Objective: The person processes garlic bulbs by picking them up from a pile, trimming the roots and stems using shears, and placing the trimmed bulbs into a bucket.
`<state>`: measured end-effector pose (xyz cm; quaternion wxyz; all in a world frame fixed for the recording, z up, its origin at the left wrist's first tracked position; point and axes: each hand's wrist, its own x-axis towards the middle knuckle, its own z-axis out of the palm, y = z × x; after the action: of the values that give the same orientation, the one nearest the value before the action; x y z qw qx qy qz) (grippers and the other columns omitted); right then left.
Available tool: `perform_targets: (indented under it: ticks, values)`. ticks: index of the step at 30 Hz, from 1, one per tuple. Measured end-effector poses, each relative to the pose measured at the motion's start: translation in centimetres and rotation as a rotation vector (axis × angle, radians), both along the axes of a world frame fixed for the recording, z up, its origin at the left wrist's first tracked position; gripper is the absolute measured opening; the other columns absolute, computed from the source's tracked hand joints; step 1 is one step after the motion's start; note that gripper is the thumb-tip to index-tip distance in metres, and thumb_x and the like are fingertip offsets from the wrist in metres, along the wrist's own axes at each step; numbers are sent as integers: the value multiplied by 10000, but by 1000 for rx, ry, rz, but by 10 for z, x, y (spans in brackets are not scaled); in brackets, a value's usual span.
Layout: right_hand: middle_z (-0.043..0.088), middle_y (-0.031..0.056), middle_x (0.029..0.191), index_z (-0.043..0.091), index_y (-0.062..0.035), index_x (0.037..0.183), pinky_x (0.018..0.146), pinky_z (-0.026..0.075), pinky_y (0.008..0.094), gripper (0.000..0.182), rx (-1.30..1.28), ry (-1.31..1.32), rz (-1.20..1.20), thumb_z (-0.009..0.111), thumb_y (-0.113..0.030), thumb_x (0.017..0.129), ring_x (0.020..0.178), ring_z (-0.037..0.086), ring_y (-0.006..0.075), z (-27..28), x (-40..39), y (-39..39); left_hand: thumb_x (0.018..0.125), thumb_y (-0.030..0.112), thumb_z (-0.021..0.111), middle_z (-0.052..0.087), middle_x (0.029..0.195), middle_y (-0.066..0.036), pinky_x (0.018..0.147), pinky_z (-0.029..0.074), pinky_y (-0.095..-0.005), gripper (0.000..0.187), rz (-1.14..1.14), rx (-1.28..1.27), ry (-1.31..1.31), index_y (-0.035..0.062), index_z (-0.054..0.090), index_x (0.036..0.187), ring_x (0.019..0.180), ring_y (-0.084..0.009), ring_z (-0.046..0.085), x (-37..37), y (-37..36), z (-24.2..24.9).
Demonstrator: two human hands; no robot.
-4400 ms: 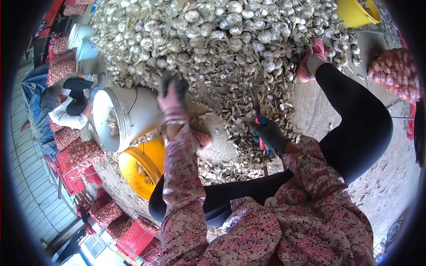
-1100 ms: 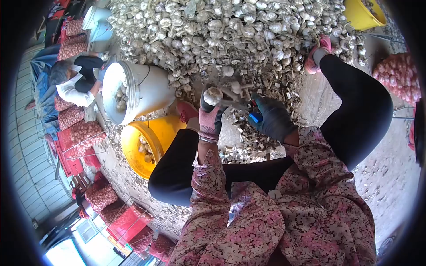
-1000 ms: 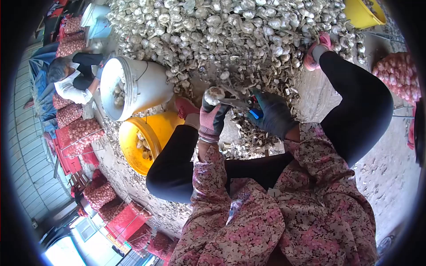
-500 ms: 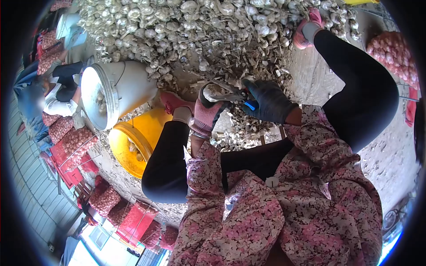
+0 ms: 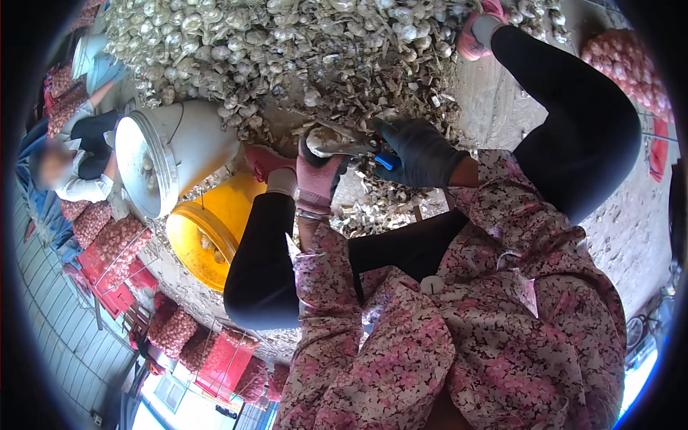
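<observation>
My left hand (image 5: 319, 179), in a pink and dark glove, is closed around a garlic bulb (image 5: 324, 139). The dark-gloved right hand (image 5: 424, 153) grips pruning shears with a blue handle (image 5: 388, 160). Their metal jaws lie against the bulb's stem side; whether they are fully closed I cannot make out. Beyond both hands spreads a large heap of garlic (image 5: 258, 50) with dry stems. Cut stem bits and skins (image 5: 380, 211) are scattered beneath the hands.
A white bucket (image 5: 204, 136) and a yellow bucket (image 5: 240, 208) lie tipped at the left, garlic inside each. Filled net sacks (image 5: 172, 330) line the left side; another sack (image 5: 627, 68) is at upper right. A person (image 5: 89, 161) sits at far left.
The view has shifted slightly, so most things sit a little further left. The shears' jaws have turned somewhat against the garlic bulb. Both hands keep their hold.
</observation>
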<state>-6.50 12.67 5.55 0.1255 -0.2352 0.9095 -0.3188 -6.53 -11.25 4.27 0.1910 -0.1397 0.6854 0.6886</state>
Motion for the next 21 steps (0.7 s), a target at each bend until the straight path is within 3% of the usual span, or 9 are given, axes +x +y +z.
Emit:
perform_targets:
  ticks: [2,4,5,7,10,13,17,19,21]
  values:
    - [617,168,838,445,24,1289,788,459,451,732,1,-25,9,670,-447,775,784,609,330,6,0,4,754,1,724,633,1047,-110,767,550,-275,559,-31,-2,-22,8,455,1244,903,-165,641,-4,5,21]
    - [616,168,832,444,24,1293,789,458,451,735,-2,-50,10,668,-447,775,778,608,329,7,1,5,805,-60,624,650,984,-137,561,536,-260,489,-85,-107,-8,21,458,1258,732,-191,669,-3,12,35]
    - [618,170,822,460,23,1265,779,464,454,694,-24,-7,2,670,-424,777,773,612,334,5,3,5,805,-60,624,650,984,-137,561,536,-260,489,-89,-107,-10,21,458,1258,732,-191,669,0,13,32]
    - [620,173,812,476,22,1236,770,469,456,652,-50,34,-7,673,-400,779,768,615,339,5,8,6,775,-26,695,655,978,-109,730,560,-277,510,-10,36,94,2,460,1227,883,-183,662,5,20,32]
    - [634,175,776,517,3,1073,706,495,466,422,42,-119,-5,673,-246,771,741,635,351,17,13,9,785,-48,673,663,956,-107,730,560,-277,447,-28,134,2,-5,482,1187,880,-181,663,16,32,44]
    - [640,164,763,525,-4,1060,694,503,460,395,59,-152,16,667,-220,761,722,642,346,7,16,9,811,-41,650,663,978,-116,700,561,-268,372,-98,55,-26,-6,502,1151,855,-179,671,21,26,38]
    - [648,151,761,544,-23,1049,695,507,458,371,191,-245,105,668,-208,753,714,648,348,4,2,12,858,67,634,677,963,-93,466,435,-205,361,-53,118,-23,48,514,1198,652,-156,660,28,19,20]
    - [657,162,791,560,-37,1047,702,510,457,360,243,-303,2,659,-262,785,752,657,345,-20,-4,12,854,109,661,668,956,-82,533,487,-238,403,-23,222,-67,55,509,1223,766,-158,664,30,28,27]
    - [660,172,814,563,-42,1046,708,511,459,371,163,-356,-119,650,-308,803,774,658,350,-32,1,13,865,40,635,651,983,-104,616,505,-283,455,46,278,71,68,453,1281,843,-196,646,27,28,-1]
